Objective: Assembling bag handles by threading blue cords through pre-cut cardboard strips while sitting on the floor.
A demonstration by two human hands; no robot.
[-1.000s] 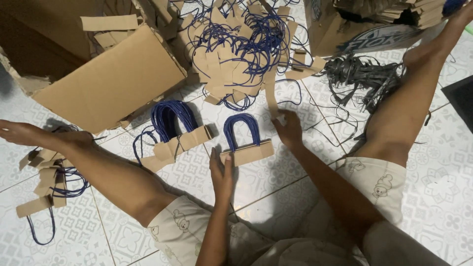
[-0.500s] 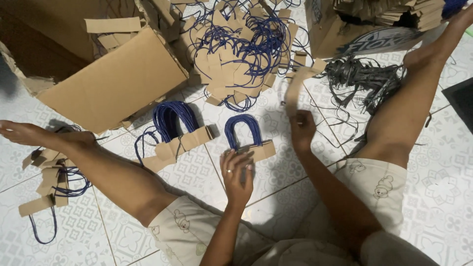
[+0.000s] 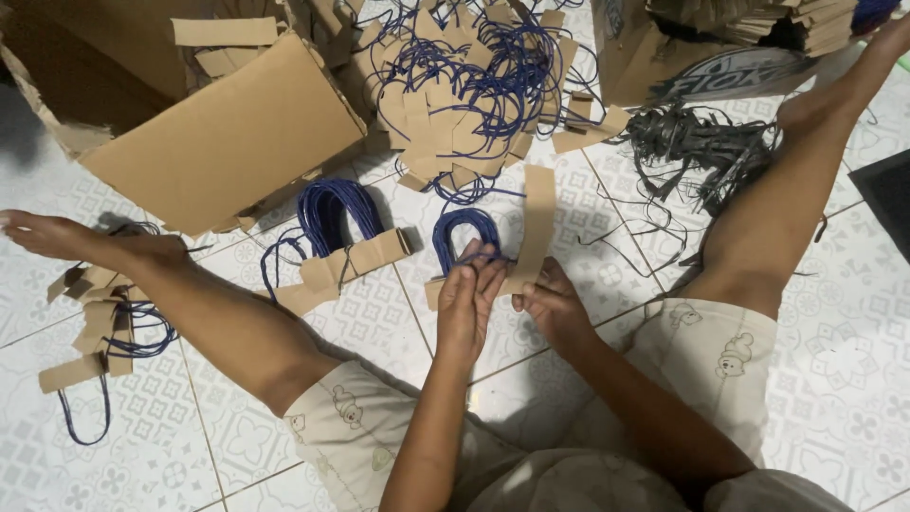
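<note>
My right hand [image 3: 553,305] holds a brown cardboard strip [image 3: 539,216] that stands upright above the floor. My left hand [image 3: 468,296] meets it from the left and pinches the strip's lower end with its fingertips. Just behind my hands lies a small stack of cardboard strips with blue cord loops [image 3: 463,231] on the tiled floor. I cannot tell whether a cord hangs from the held strip.
A second bundle of blue-looped strips [image 3: 334,232] lies to the left, and a big loose pile [image 3: 474,85] behind. A torn cardboard box [image 3: 227,133] is at back left, black strands [image 3: 701,152] at right. More strips [image 3: 100,322] lie by my left leg.
My right hand drew a strip back from the far pile and raised it upright. My left hand lifted off the stack and came up to pinch the strip.
</note>
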